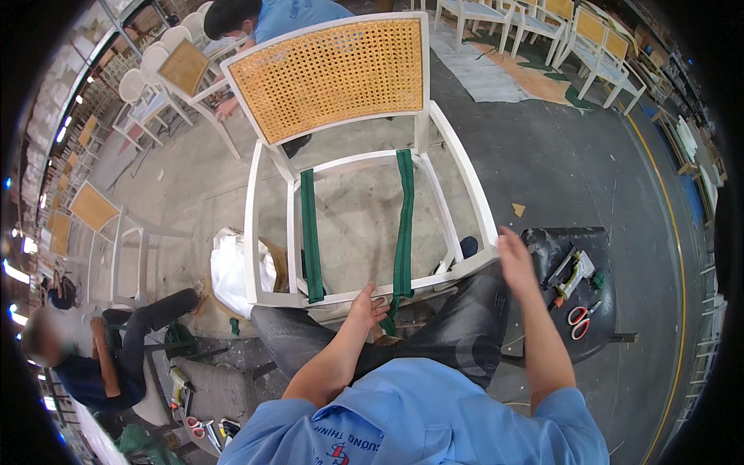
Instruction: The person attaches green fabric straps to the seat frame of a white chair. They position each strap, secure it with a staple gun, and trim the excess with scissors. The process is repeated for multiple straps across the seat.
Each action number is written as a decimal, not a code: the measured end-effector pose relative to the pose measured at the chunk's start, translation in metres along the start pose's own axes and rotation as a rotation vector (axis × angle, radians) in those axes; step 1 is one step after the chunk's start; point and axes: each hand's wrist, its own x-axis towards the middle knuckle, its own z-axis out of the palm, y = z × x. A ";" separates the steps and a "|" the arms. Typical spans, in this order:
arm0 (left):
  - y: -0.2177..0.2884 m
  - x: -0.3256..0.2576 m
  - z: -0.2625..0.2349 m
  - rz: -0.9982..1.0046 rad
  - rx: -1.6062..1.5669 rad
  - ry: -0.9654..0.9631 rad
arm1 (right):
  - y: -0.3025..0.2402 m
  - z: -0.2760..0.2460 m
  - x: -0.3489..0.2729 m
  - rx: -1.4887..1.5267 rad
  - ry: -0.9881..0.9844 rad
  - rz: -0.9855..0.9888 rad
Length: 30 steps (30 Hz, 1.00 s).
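Observation:
A white-framed chair [486,209] with a woven cane back [333,74] stands before my knees, its seat frame without a panel. Two green webbing straps run from the back rail to the front rail: a left strap [311,232] and a right strap [403,225], whose loose end hangs below the front rail. My left hand [369,308] is at the front rail between the straps, thumb up against the wood and fingers apart, close to the right strap. At the chair's front right corner, my right hand [515,260] is closed on the arm, some fingers hidden.
On a black padded seat [573,310] at right lie a staple gun [573,275] and red-handled scissors [580,319]. A white bag [240,271] stands left of the chair. One co-worker [287,19] bends beyond the chair; another [108,356] sits at left, near more tools.

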 end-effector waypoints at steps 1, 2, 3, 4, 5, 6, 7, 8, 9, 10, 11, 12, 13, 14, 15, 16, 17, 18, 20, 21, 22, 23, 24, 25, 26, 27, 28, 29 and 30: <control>0.001 0.000 -0.001 0.020 -0.007 -0.044 | -0.006 0.027 0.001 -0.067 0.042 0.010; 0.001 -0.001 -0.001 0.015 -0.002 -0.050 | -0.013 0.040 0.006 0.048 0.037 0.077; 0.002 0.000 -0.001 -0.012 0.013 -0.020 | -0.017 0.045 0.006 0.030 0.087 -0.009; 0.004 0.002 -0.001 0.031 0.007 -0.079 | -0.018 0.050 0.006 -0.044 0.164 0.017; 0.007 0.004 -0.001 0.045 0.012 -0.098 | -0.019 0.054 0.008 0.025 0.163 -0.062; 0.009 0.007 -0.001 0.021 0.038 -0.055 | -0.020 0.057 0.013 0.058 0.182 -0.073; 0.011 0.010 -0.002 0.068 0.020 -0.110 | -0.020 0.060 0.018 0.072 0.210 -0.024; 0.016 0.014 -0.001 0.092 0.024 -0.109 | -0.020 0.063 0.023 0.078 0.209 -0.070; 0.024 0.019 0.002 0.099 0.041 -0.084 | -0.022 0.067 0.033 0.071 0.221 -0.068; 0.030 0.022 0.004 0.154 0.041 -0.106 | -0.024 0.071 0.042 0.056 0.239 -0.015; 0.036 0.024 0.005 0.180 0.055 -0.095 | -0.025 0.074 0.048 0.079 0.235 -0.069; 0.038 0.025 0.008 0.188 0.081 -0.040 | -0.026 0.077 0.053 0.094 0.236 -0.075; 0.039 0.025 0.012 0.196 0.081 -0.041 | -0.027 0.078 0.059 0.098 0.242 -0.060; 0.038 0.024 0.016 0.227 0.133 -0.116 | -0.029 0.079 0.064 0.110 0.233 -0.080; 0.034 0.022 0.023 0.233 0.193 -0.136 | -0.032 0.079 0.069 0.112 0.229 -0.077; 0.028 0.022 0.028 0.189 0.275 -0.119 | -0.031 0.080 0.070 0.100 0.236 -0.020; 0.027 0.020 0.036 0.253 0.269 -0.196 | -0.033 0.079 0.073 0.135 0.217 -0.090; 0.025 0.020 0.043 0.259 0.286 -0.234 | -0.033 0.078 0.073 0.153 0.209 -0.098; 0.021 0.020 0.052 0.272 0.321 -0.241 | -0.032 0.077 0.072 0.164 0.195 -0.083; 0.023 0.023 0.056 0.292 0.338 -0.213 | -0.031 0.076 0.073 0.158 0.191 -0.073; 0.024 0.024 0.060 0.304 0.376 -0.145 | -0.031 0.075 0.076 0.149 0.198 -0.040; 0.022 0.026 0.060 0.331 0.387 -0.203 | -0.028 0.074 0.075 0.083 0.165 -0.022; 0.024 0.027 0.064 0.347 0.419 -0.218 | -0.027 0.072 0.077 0.115 0.141 -0.117; 0.024 0.029 0.065 0.306 0.497 -0.178 | -0.024 0.071 0.078 0.124 0.130 -0.128; 0.024 0.031 0.069 0.372 0.492 -0.264 | -0.021 0.070 0.079 0.113 0.122 -0.050; 0.022 0.032 0.073 0.379 0.534 -0.296 | -0.017 0.067 0.079 0.132 0.073 -0.052; 0.019 0.032 0.077 0.361 0.614 -0.264 | -0.012 0.067 0.076 0.219 0.065 -0.101; 0.013 0.030 0.080 0.327 0.667 -0.291 | -0.005 0.066 0.071 0.296 0.067 -0.097; 0.001 0.028 0.084 0.274 0.752 -0.258 | 0.004 0.066 0.066 0.389 0.065 -0.157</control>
